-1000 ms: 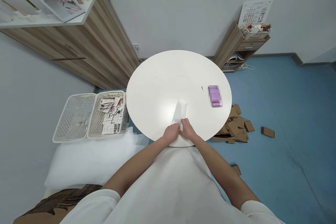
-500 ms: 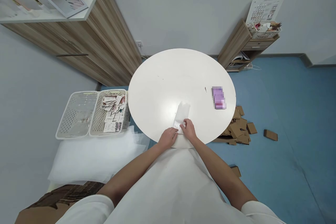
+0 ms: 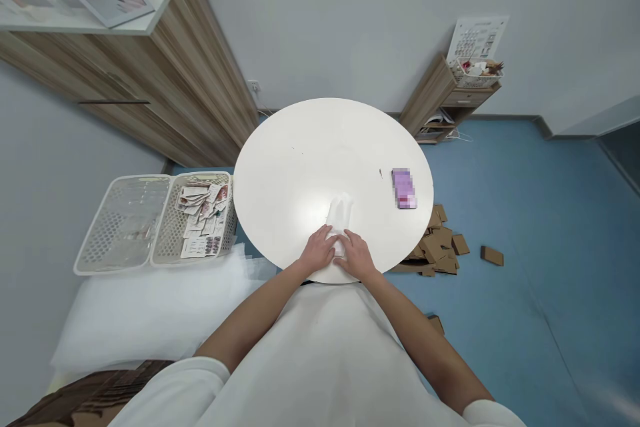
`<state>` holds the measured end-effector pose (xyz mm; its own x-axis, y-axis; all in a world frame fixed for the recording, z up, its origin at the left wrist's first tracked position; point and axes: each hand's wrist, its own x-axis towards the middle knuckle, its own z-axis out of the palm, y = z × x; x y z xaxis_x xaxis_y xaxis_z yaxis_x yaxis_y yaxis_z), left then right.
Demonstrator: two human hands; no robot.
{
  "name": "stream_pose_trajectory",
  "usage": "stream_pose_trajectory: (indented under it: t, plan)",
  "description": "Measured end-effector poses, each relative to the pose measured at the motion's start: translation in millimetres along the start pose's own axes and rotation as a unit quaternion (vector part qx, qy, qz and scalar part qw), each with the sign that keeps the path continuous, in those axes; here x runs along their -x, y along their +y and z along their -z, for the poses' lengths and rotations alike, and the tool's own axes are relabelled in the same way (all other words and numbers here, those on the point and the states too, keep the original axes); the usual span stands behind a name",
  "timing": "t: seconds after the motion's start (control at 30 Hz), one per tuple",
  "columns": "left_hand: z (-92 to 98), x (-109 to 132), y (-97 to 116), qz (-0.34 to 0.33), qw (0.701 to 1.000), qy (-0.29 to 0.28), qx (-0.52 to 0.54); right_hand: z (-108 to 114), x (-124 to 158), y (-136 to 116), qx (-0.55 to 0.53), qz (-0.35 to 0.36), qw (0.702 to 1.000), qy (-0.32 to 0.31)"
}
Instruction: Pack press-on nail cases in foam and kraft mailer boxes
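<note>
Where L hand (image 3: 318, 250) & R hand (image 3: 357, 255) cover wht wrap (image 3: 340, 211), edges unclear.

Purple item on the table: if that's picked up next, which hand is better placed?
Probably the right hand: the purple item lies toward the right of the table, nearer that hand than the left hand. Both hands are on the white wrap.

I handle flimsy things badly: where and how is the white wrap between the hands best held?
The white wrap lies narrow, its length running near to far, so probably pinch its two long edges at the nearer half, coming from both sides, where the left hand and the right hand are.
</note>
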<state>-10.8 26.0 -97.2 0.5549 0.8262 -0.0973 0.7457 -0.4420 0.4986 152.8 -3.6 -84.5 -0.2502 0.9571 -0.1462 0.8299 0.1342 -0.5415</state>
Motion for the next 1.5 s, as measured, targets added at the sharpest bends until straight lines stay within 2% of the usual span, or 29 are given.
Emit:
stream_pose_trajectory:
  t: [0.13, 0.3, 0.43, 0.53, 0.6, 0.73, 0.8, 0.9, 1.17, 1.33, 1.5]
  plan:
    - [2.7, -5.8, 1.0, 0.01, 1.0, -0.007, 0.021, -3.3, -13.3, -4.9, 0.038, -0.005, 0.998, -0.054]
    - [13.2, -4.5, 1.6, 0.017, 0.997, -0.024, 0.074, -1.1, -16.5, -6.5, 0.017, -0.012, 0.997, -0.069]
    - [17.5, 14.6, -1.1, 0.013, 0.988, -0.051, 0.148, 9.8, -4.3, -1.6, -0.063, -0.009, 0.992, -0.111]
    - [14.9, 25.4, -3.5, 0.032, 0.98, -0.061, 0.185, 18.8, -1.8, 5.1, -0.143, -0.039, 0.977, -0.153]
    - [12.3, 24.4, -4.6, 0.058, 0.974, -0.049, 0.214, 23.4, -7.0, 9.8, -0.197, -0.071, 0.963, -0.171]
    - [9.4, 10.0, -6.6, 0.152, 0.948, -0.021, 0.28, 27.2, -24.6, 16.1, -0.297, -0.158, 0.922, -0.194]
    - [8.9, 4.3, -7.8, 0.182, 0.935, 0.001, 0.304, 26.5, -30.6, 16.5, -0.321, -0.194, 0.908, -0.188]
    - [7.7, 1.6, -9.3, 0.195, 0.922, 0.024, 0.333, 22.2, -32.5, 14.3, -0.343, -0.211, 0.902, -0.153]
    - [-4.4, -0.3, -12.1, 0.284, 0.89, 0.08, 0.348, 1.7, -29.4, 9.2, -0.285, -0.286, 0.915, -0.016]
    - [-9.7, -5.0, -17.3, 0.312, 0.884, 0.078, 0.34, -2.8, -30.1, 2.8, -0.255, -0.324, 0.911, 0.02]
    - [-10.7, -7.6, -16.8, 0.358, 0.857, 0.077, 0.362, -7.3, -18.4, -1.5, -0.278, -0.323, 0.904, 0.037]
